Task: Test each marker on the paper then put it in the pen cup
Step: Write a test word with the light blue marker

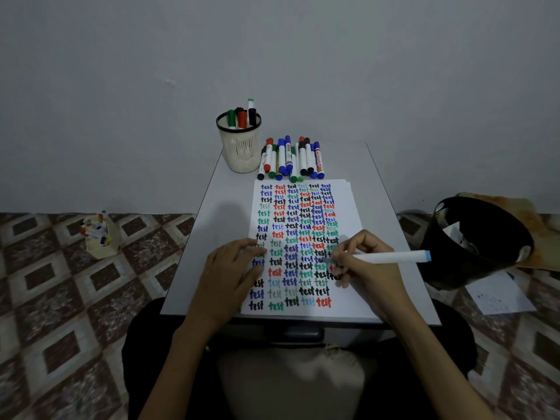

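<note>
A white sheet of paper (345, 207) lies on the small grey table (194, 253), covered in rows of the word "test" in several colours. My right hand (360, 265) grips a white marker with a light blue end (394, 256), its tip down on the paper's right side. My left hand (233, 268) rests flat on the paper's left edge, fingers spread. A cream mesh pen cup (241, 147) with a black rim stands at the table's far left and holds several markers. A pile of loose markers (291, 159) lies to its right, above the paper.
A black bin (475, 241) stands on the floor to the right of the table, with a loose sheet (497, 292) beside it. On the patterned floor to the left sits a small cream holder with markers (98, 234). A plain wall rises behind the table.
</note>
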Demonstrator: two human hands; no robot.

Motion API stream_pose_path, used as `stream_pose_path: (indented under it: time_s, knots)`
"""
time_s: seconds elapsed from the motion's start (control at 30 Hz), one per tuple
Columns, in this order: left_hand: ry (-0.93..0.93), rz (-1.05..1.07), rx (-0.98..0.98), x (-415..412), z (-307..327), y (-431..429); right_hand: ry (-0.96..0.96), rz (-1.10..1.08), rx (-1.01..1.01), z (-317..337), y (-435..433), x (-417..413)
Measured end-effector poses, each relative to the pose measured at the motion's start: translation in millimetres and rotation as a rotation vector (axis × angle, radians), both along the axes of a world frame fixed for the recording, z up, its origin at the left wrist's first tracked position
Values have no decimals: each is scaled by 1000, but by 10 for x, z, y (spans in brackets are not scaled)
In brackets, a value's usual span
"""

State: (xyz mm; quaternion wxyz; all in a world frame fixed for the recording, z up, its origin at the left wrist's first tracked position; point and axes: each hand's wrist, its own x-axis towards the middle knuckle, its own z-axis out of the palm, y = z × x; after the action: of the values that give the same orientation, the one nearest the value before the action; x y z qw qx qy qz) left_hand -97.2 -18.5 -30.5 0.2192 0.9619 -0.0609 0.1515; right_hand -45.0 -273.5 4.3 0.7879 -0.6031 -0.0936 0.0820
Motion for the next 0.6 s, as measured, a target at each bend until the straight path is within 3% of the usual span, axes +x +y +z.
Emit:
stream_pose_path:
  time_s: [0.17, 0.6]
  knots:
    - [3, 2, -6, -2, -3, 5, -25, -111, -118, -45, 24, 27]
    - [-9, 6, -25, 3, 7, -4, -172, -146, -335, -40, 84, -28]
